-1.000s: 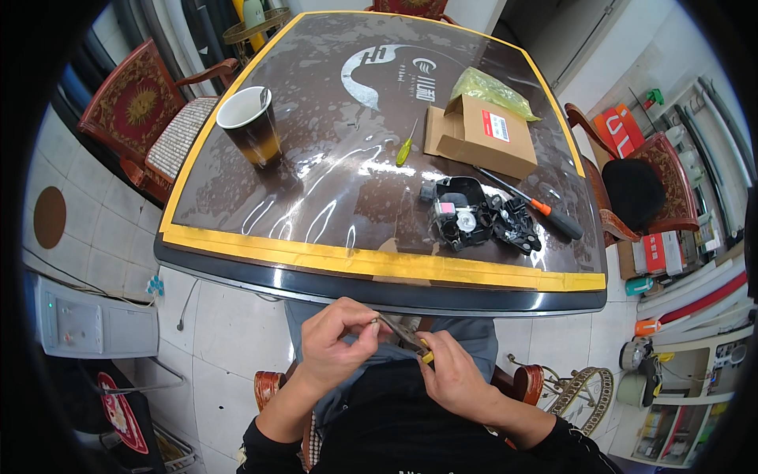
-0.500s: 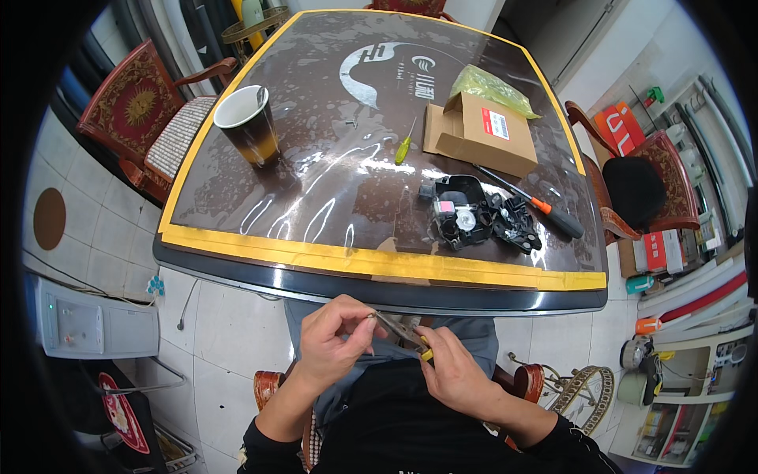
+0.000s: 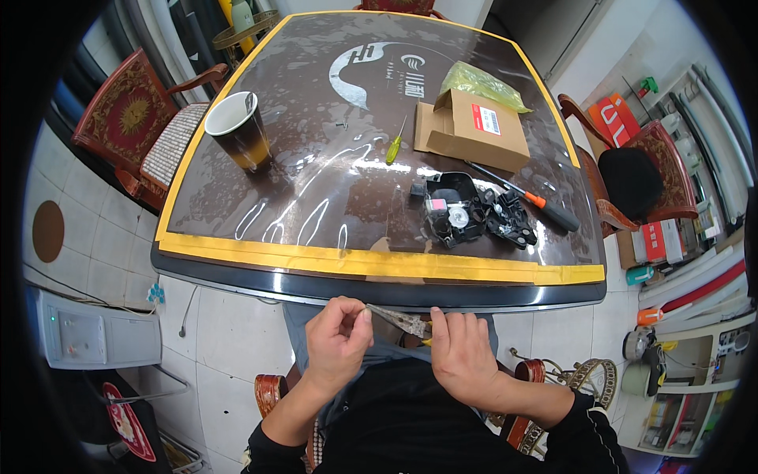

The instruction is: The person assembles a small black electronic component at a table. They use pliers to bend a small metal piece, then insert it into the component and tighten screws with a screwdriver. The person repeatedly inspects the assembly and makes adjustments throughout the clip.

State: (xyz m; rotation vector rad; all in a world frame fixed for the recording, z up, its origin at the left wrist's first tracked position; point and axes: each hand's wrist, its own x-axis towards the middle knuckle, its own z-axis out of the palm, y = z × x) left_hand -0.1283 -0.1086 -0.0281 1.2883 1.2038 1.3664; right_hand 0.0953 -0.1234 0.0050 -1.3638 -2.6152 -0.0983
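Before the table's near edge, over my lap, my right hand (image 3: 467, 354) is wrapped around the yellow grips of a pair of long-nose pliers (image 3: 404, 321). The jaws point left, toward my left hand (image 3: 339, 338). Thumb and forefinger of that hand are pinched together at the jaw tips; whatever lies between them is too small to make out. On the table beyond are an opened black plastic housing (image 3: 448, 207) with a pale round part inside and a black mechanism piece (image 3: 507, 220) beside it.
A screwdriver with an orange and black handle (image 3: 553, 212) leans by an open cardboard box (image 3: 480, 134). Farther left lie a small yellow-green screwdriver (image 3: 395, 148) and small screws (image 3: 342, 124). A paper cup (image 3: 241, 134) stands at the left. Yellow tape (image 3: 316, 258) borders the table.
The pliers have turned in my right hand, which now shows more of its back and hides the grips. My left hand stays pinched at the tips. The view has shifted slightly.
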